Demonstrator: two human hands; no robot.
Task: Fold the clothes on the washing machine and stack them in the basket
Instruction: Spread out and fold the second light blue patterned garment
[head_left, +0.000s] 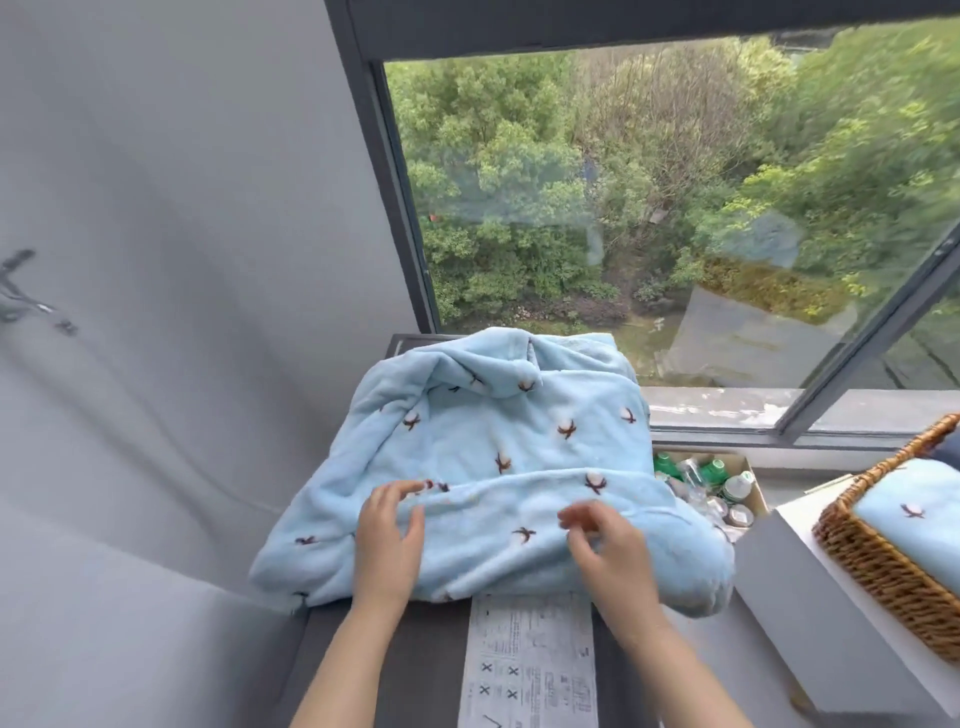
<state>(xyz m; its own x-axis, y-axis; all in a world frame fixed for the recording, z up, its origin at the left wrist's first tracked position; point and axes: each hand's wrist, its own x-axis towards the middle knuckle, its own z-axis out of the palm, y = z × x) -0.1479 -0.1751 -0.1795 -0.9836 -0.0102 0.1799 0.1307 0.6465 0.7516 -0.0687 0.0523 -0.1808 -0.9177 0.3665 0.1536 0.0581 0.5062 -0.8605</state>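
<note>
A light blue fleece garment (498, 441) with small brown-and-white flower prints lies spread over the dark top of the washing machine (415, 654), its near part folded over into a thick band. My left hand (387, 540) rests flat on that band, fingers apart. Over the band's right part my right hand (608, 545) hovers with curled, blurred fingers touching the cloth. At the right edge a wicker basket (878, 566) stands on a white box and holds a folded piece of the same blue fabric (914, 514).
A white instruction sticker (530, 665) runs down the machine's top in front of the garment. A cardboard box of bottles (711, 483) sits between machine and windowsill. A grey wall closes the left side; a large window is straight ahead.
</note>
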